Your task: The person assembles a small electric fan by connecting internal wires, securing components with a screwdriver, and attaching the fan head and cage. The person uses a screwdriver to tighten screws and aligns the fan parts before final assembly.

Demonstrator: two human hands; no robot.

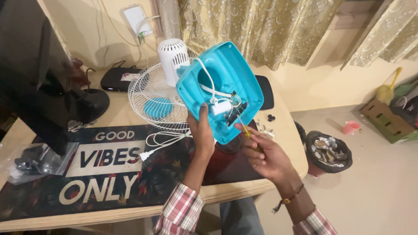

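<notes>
Holding: your left hand (201,135) grips the lower edge of the turquoise fan base (220,89), thumb up on its inner face, tilting it open-side toward you above the table (278,174).
Tool hand: your right hand (263,154) is closed round a yellow-handled screwdriver (244,129), its tip in among the parts inside the base.
Weight: the base looks like a light, hollow plastic shell; judge the pull to come from the white motor housing (173,56) and wire guard (152,98) joined behind it.
Stiffness: rigid but thin, so likely to flex or crack if squeezed hard.
Fragile parts: the white cord (209,85), small white block (221,107) and dark board (237,114) sit exposed; keep fingers off them.
Best hold: the rim, where you have it now.
Loose bits: small screws (271,117) lie near the table edge.
</notes>
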